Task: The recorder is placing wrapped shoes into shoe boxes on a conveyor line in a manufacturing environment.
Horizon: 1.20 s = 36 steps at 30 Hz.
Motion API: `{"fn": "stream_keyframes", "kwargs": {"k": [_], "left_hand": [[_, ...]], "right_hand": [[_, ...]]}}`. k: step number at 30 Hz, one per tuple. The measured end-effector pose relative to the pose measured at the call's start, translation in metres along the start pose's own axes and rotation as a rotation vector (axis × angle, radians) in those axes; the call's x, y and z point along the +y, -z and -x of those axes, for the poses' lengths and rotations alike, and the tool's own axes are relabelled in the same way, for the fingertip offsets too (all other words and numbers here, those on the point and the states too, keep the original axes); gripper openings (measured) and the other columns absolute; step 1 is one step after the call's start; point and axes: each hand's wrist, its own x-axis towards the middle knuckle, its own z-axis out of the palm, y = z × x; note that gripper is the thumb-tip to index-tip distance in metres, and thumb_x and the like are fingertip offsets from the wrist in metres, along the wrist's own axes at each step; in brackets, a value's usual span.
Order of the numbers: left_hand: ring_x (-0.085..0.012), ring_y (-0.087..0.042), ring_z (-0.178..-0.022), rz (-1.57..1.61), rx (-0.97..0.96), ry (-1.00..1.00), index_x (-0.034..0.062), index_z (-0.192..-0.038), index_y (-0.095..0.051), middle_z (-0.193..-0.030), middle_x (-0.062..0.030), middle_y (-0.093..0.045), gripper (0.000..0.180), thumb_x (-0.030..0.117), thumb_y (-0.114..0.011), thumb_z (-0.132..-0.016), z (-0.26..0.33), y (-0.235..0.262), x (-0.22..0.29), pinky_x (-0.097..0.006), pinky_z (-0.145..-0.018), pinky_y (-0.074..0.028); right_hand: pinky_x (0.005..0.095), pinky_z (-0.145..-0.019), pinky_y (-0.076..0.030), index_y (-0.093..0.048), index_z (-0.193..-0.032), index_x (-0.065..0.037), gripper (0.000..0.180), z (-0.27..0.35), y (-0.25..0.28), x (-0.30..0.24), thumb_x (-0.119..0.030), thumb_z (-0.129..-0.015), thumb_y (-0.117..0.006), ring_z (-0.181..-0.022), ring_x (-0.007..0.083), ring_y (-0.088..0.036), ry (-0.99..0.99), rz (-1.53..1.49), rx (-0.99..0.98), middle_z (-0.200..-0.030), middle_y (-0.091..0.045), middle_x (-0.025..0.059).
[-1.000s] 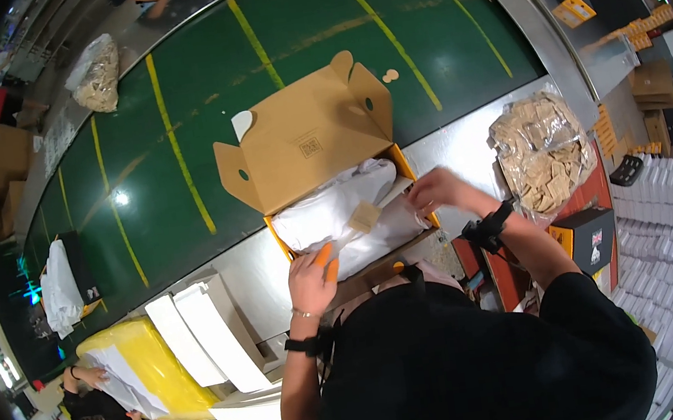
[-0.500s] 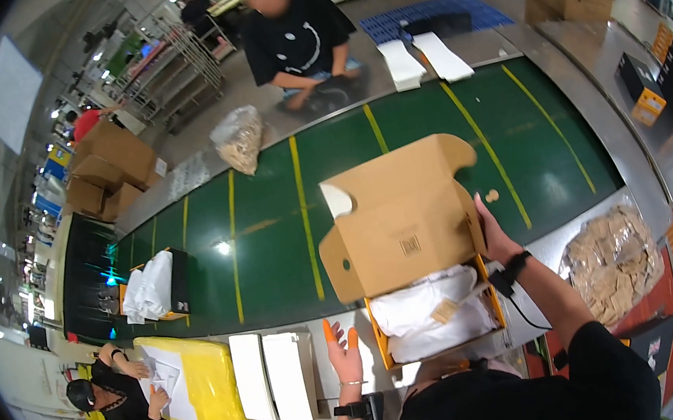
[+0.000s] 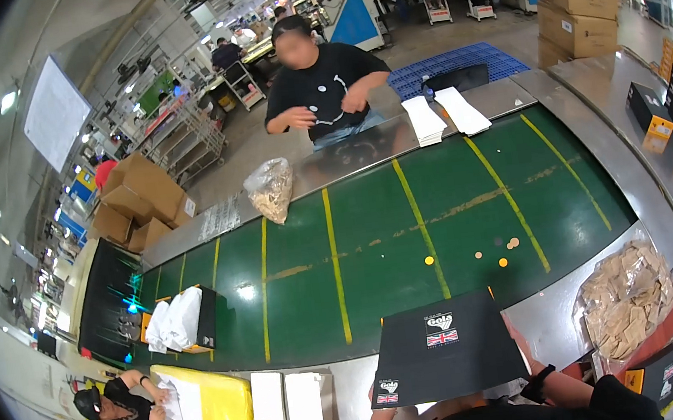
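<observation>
A black cardboard box [image 3: 449,343] with orange corners is close in front of me, the printed outer face of its lid turned up. White material peeks out under the lid's near edge. Whether the lid is fully down, I cannot tell. At the box's left near corner is my left hand [image 3: 373,395], its fingers mostly hidden by the lid. Along the right side, my right hand [image 3: 524,345] lies against the box's edge, its fingers also out of sight.
A green conveyor belt [image 3: 305,298] with yellow stripes carries small round discs [image 3: 503,262] and a paper-filled box [image 3: 203,319]. Bags of brown pieces rest at right [image 3: 626,292] and far side [image 3: 271,193]. One person [image 3: 325,85] stands across; another [image 3: 121,408] works at left.
The box's lid has swung from upright toward me, covering the white paper contents. My left hand moved to the box; my right came nearer me. The person across raised both hands.
</observation>
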Motion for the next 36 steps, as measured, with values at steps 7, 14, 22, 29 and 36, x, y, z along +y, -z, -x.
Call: {"fn": "stream_keyframes", "kwargs": {"k": [7,14,22,29,36], "left_hand": [[-0.0189,-0.063,-0.099,-0.074,-0.307,0.181,0.0036,-0.123,-0.054,-0.113,-0.0145,-0.064,0.038,0.030,-0.050,-0.096,-0.021,0.078,0.091,-0.033,-0.085,-0.049],[-0.0206,-0.055,-0.114,0.546,-0.050,0.424,0.0047,-0.135,-0.045,-0.126,-0.0145,-0.057,0.047,0.035,-0.039,-0.099,-0.102,0.110,0.078,-0.032,-0.095,-0.044],[-0.0397,-0.037,-0.130,-0.344,-0.301,0.257,0.0204,-0.144,-0.031,-0.151,-0.0190,-0.021,0.057,0.042,-0.046,-0.094,-0.079,0.033,0.090,-0.057,-0.102,-0.034],[-0.0387,-0.051,-0.117,-0.518,-0.314,0.226,0.0154,-0.143,-0.033,-0.151,-0.0209,-0.021,0.057,0.039,-0.047,-0.093,-0.070,0.025,0.066,-0.055,-0.099,-0.038],[-0.0223,-0.056,-0.108,0.429,-0.110,0.513,-0.0080,-0.136,-0.035,-0.124,-0.0168,-0.055,0.067,0.045,-0.045,-0.096,-0.009,0.011,0.035,-0.030,-0.093,-0.042]], "right_hand": [[0.0408,-0.094,-0.045,-0.052,-0.128,-0.009,0.041,0.049,0.053,0.051,-0.020,-0.089,-0.053,-0.111,0.0347,-0.058,-0.364,0.012,-0.195,-0.110,-0.063,0.0207],[0.0431,-0.099,-0.040,-0.036,-0.139,-0.003,0.059,-0.061,0.074,-0.024,-0.039,-0.094,-0.050,-0.124,0.0402,-0.045,-0.593,-0.416,-0.046,-0.143,-0.037,0.0213],[0.0443,-0.107,-0.031,-0.017,-0.146,-0.002,0.062,-0.030,-0.015,0.011,-0.027,-0.096,-0.043,-0.132,0.0476,-0.028,-0.328,0.201,-0.123,-0.145,-0.023,0.0316],[0.0441,-0.099,-0.039,-0.018,-0.144,0.000,0.065,-0.032,-0.022,0.023,-0.025,-0.094,-0.050,-0.121,0.0447,-0.042,-0.200,0.172,-0.107,-0.133,-0.038,0.0316],[0.0340,-0.105,-0.032,-0.012,-0.146,0.001,0.066,0.027,-0.023,0.041,-0.033,-0.099,-0.044,-0.125,0.0219,-0.040,-0.458,-0.596,-0.185,-0.137,-0.040,0.0166]]}}
